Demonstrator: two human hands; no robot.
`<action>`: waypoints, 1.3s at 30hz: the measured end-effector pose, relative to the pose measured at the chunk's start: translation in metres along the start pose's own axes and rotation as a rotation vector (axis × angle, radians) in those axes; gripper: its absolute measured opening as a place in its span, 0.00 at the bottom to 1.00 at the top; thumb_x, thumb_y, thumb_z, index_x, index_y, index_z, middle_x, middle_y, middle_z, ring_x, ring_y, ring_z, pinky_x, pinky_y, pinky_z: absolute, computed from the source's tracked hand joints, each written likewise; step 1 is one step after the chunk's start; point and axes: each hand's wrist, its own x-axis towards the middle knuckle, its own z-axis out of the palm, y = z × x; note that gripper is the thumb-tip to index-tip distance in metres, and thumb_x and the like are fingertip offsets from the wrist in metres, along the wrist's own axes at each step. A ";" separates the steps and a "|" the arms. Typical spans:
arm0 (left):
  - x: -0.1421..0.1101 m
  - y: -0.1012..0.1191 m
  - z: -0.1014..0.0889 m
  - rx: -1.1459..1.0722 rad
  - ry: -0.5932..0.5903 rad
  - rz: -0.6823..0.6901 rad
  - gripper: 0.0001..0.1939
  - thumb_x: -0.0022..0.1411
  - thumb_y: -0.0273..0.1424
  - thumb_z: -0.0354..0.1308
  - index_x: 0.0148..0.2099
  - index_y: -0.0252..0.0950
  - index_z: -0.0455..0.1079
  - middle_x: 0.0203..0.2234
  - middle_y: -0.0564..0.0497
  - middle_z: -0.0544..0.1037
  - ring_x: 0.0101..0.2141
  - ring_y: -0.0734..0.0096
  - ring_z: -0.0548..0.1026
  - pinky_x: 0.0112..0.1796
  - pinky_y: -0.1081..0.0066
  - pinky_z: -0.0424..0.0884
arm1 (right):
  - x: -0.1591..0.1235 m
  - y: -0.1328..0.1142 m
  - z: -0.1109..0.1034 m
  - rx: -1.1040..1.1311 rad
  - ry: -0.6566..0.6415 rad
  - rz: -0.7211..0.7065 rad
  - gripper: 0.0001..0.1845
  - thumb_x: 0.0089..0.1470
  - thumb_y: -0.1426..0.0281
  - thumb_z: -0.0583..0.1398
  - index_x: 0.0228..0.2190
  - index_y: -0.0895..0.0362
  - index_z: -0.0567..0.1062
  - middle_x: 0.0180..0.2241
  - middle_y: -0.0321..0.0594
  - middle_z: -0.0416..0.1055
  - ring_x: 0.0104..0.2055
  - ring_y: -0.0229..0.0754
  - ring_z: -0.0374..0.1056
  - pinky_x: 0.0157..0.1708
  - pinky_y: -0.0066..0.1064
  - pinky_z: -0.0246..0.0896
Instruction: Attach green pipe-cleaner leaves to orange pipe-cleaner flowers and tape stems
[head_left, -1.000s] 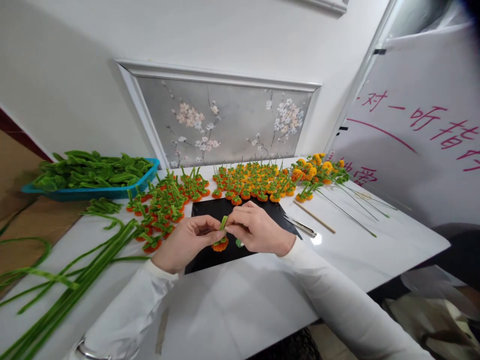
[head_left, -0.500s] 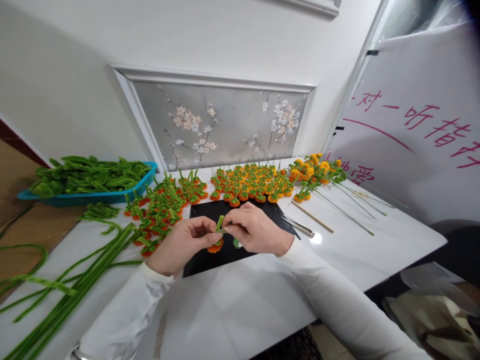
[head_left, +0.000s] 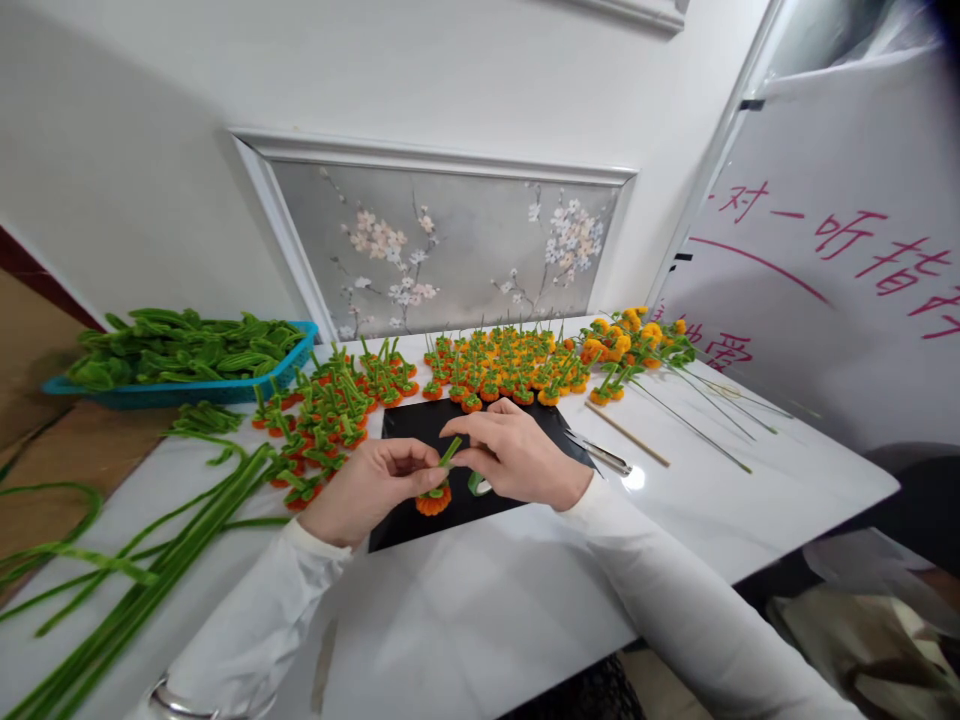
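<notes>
An orange fuzzy flower head, made of pipe cleaner, hangs upside down over the black mat. Its short green stem points up and leans to the right. My left hand is closed, pinching the flower at the base of this stem between thumb and fingers. Close against the stem on the other side is my right hand. Its thumb is at the stem with a thin bit of green tape, mostly hidden, and its index finger is raised above. Just below that hand shows a roll of green tape.
Rows of orange and yellow flower heads stand stem-up behind the mat. At left are a blue basket of green leaves and long green pipe cleaners. Scissors, a wooden stick and finished-looking stemmed flowers lie at right.
The stem has tipped further to the right, and the orange head shows more fully below my left fingers. My right index finger has lifted and straightened over the stem.
</notes>
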 end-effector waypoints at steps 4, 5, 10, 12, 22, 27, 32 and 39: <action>-0.001 0.002 0.001 0.039 0.001 0.032 0.09 0.48 0.34 0.63 0.26 0.33 0.69 0.18 0.57 0.68 0.21 0.77 0.65 0.24 0.75 0.63 | 0.000 0.001 0.000 0.023 0.017 0.009 0.12 0.55 0.71 0.56 0.43 0.58 0.68 0.25 0.34 0.68 0.30 0.35 0.64 0.40 0.29 0.49; -0.001 0.003 0.001 0.044 -0.002 0.046 0.09 0.49 0.34 0.62 0.26 0.33 0.69 0.18 0.57 0.68 0.21 0.77 0.65 0.24 0.75 0.63 | 0.000 0.001 0.000 0.033 0.022 0.013 0.12 0.55 0.71 0.56 0.43 0.58 0.68 0.24 0.34 0.67 0.29 0.34 0.63 0.40 0.29 0.50; -0.004 0.006 0.003 -0.084 -0.019 0.061 0.12 0.52 0.32 0.61 0.38 0.36 0.65 0.23 0.55 0.74 0.25 0.75 0.70 0.27 0.74 0.65 | -0.002 0.001 -0.005 0.272 -0.057 0.095 0.16 0.56 0.73 0.54 0.47 0.57 0.63 0.22 0.30 0.62 0.24 0.32 0.58 0.30 0.24 0.54; -0.006 0.008 0.005 -0.176 -0.068 0.034 0.17 0.52 0.31 0.61 0.44 0.37 0.61 0.23 0.55 0.75 0.25 0.75 0.70 0.27 0.75 0.65 | -0.002 0.001 -0.009 0.438 -0.135 0.112 0.20 0.56 0.72 0.54 0.51 0.58 0.59 0.22 0.29 0.61 0.22 0.31 0.57 0.25 0.22 0.53; -0.006 0.001 0.004 -0.473 -0.272 -0.151 0.18 0.51 0.30 0.64 0.43 0.38 0.61 0.26 0.51 0.75 0.30 0.72 0.74 0.31 0.75 0.65 | 0.000 -0.002 -0.014 0.147 -0.127 -0.143 0.11 0.56 0.76 0.52 0.37 0.57 0.73 0.27 0.36 0.68 0.30 0.34 0.63 0.36 0.27 0.54; -0.006 0.002 0.002 -0.480 -0.238 -0.214 0.13 0.58 0.39 0.55 0.43 0.38 0.62 0.28 0.51 0.75 0.30 0.73 0.73 0.33 0.73 0.67 | -0.001 -0.005 -0.010 -0.033 -0.104 -0.156 0.11 0.56 0.76 0.50 0.37 0.57 0.72 0.29 0.37 0.69 0.30 0.35 0.63 0.40 0.30 0.50; -0.004 0.011 0.013 -0.125 -0.009 0.035 0.14 0.51 0.37 0.61 0.38 0.38 0.64 0.32 0.53 0.72 0.34 0.71 0.71 0.36 0.71 0.68 | -0.001 -0.002 -0.003 -0.089 -0.084 -0.113 0.09 0.52 0.77 0.52 0.32 0.57 0.71 0.29 0.37 0.71 0.29 0.35 0.62 0.38 0.30 0.48; -0.002 0.006 0.016 0.104 0.120 0.083 0.11 0.47 0.34 0.63 0.32 0.36 0.66 0.22 0.56 0.71 0.24 0.74 0.69 0.27 0.74 0.67 | -0.001 -0.003 -0.001 -0.094 -0.080 -0.105 0.09 0.53 0.76 0.52 0.34 0.57 0.71 0.31 0.36 0.72 0.28 0.34 0.63 0.38 0.30 0.47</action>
